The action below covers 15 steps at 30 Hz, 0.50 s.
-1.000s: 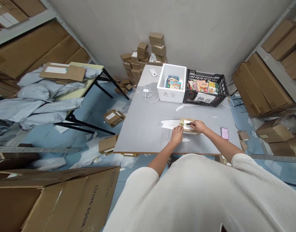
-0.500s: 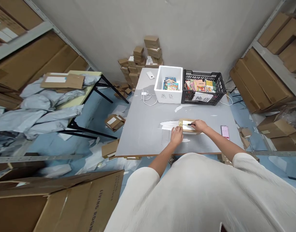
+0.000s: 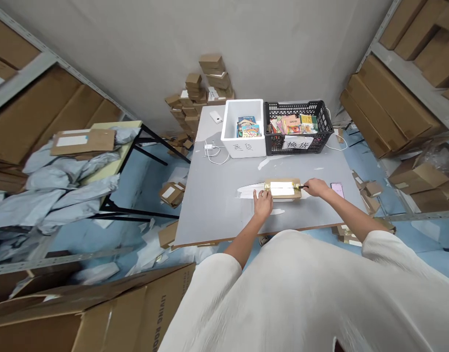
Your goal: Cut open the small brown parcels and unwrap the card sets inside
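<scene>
A small flat cardboard parcel (image 3: 282, 188) with a white label lies on the grey table (image 3: 217, 200). My left hand (image 3: 263, 203) rests flat at the parcel's left end, fingers together, pressing on it. My right hand (image 3: 315, 187) is closed round a thin dark tool (image 3: 301, 187), whose tip touches the parcel's right end. A strip of white tape or paper (image 3: 249, 190) runs out to the left of the parcel.
A white foam box (image 3: 244, 129) and a black crate (image 3: 298, 128) of colourful packets stand at the table's far edge. A phone (image 3: 337, 189) lies right of my hand, a charger (image 3: 210, 148) at the back left. Cardboard boxes fill the shelves and floor.
My right hand has slid the dark tool rightward along the parcel's top to its right end. The left hand stays at the left end. The view has shifted left.
</scene>
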Tool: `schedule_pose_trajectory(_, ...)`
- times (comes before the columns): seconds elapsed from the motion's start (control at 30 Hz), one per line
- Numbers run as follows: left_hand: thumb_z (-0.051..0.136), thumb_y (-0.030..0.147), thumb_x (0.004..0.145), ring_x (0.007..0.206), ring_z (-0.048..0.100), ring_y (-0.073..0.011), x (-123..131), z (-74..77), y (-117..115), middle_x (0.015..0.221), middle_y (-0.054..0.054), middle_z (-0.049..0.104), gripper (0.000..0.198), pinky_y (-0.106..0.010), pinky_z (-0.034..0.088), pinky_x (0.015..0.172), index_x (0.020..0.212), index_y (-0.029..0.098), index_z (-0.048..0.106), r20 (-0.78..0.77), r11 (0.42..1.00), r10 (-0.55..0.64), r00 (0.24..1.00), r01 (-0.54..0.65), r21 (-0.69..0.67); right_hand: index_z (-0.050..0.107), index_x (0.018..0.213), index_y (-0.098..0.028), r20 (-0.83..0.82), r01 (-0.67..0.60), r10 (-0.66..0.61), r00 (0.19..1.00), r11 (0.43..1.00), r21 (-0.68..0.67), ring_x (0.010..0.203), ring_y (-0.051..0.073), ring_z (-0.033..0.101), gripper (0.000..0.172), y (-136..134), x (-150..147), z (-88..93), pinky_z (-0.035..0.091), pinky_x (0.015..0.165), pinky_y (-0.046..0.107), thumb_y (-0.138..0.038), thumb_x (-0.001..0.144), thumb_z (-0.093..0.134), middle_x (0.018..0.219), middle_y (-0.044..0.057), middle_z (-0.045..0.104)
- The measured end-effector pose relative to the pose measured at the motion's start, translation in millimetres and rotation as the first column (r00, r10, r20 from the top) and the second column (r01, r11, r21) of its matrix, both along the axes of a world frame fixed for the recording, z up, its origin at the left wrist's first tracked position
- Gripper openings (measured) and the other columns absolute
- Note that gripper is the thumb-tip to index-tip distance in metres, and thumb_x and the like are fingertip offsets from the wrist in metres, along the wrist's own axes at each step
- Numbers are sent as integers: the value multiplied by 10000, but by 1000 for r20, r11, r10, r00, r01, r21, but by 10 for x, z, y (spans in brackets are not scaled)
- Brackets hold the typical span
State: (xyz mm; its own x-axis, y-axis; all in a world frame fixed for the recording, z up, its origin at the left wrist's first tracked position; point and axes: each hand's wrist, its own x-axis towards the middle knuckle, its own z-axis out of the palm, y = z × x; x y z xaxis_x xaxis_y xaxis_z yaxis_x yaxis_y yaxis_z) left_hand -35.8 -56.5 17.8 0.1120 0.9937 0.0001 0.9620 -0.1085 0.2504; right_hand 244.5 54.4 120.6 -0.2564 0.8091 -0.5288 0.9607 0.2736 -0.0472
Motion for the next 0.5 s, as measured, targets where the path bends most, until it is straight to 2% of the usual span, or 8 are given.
schedule_pose_trajectory(0.2,450,212,1047,1381,564,-364,-8,-3,10,1336,-183,705,522,-663,158,1360,1541,195,617,-20,1000,13,1000,-13,-4,881,1170,-268,-25,108,-108,994,994,-13,1089,359,744,392,105,616,113,528,872,400,-510,1007,620,1177,189,806)
schedule_pose_trajectory(0.3,474,226,1049,1395,548,-359,-16,14,22,1368,-182,681,479,-636,225,1329,1502,205,626,-18,999,32,999,-32,-7,878,1175,-258,-87,183,-180,980,983,30,1031,328,743,405,142,932,130,507,817,356,-518,999,622,1112,163,819)
schedule_pose_trajectory(0.4,557,258,1023,1409,531,-354,48,45,98,1453,-176,626,463,-568,337,1262,1482,225,611,0,999,20,1000,-20,-31,869,1165,-258,-269,242,-234,934,970,-7,914,258,730,440,93,1118,43,478,753,296,-529,1035,547,981,89,826)
schedule_pose_trajectory(0.5,617,337,1022,1411,528,-341,217,90,270,1493,-159,597,468,-507,384,1222,1479,238,589,26,992,-89,996,91,-88,861,1085,-232,-392,286,-294,872,955,-82,825,207,710,423,-19,1114,-112,468,722,265,-519,1033,554,944,57,823)
